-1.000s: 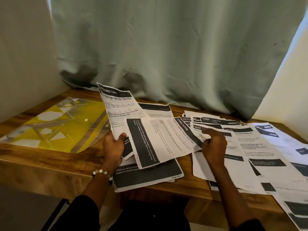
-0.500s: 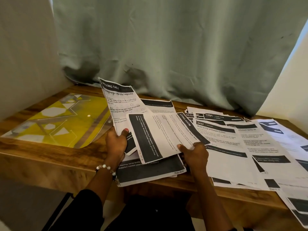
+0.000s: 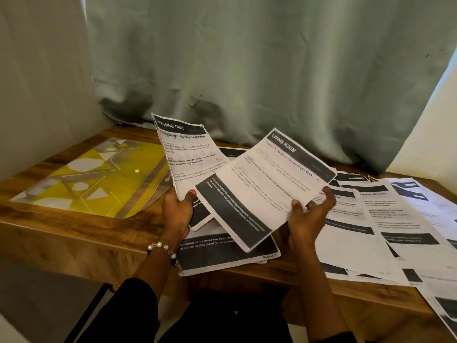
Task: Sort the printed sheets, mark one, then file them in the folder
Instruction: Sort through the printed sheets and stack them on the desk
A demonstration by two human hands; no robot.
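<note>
Wooden desk (image 3: 74,233), grain visible, set into a corner against a curtain. On its left part lies a clear folder (image 3: 94,179) with a yellow-and-grey pattern, flat, its near corner rounded. At the front edge in the middle a small stack of printed sheets (image 3: 222,256) overhangs slightly, handwritten page mark at its lower right corner; the right part carries a spread of overlapping sheets (image 3: 376,233), some past the front edge.
</note>
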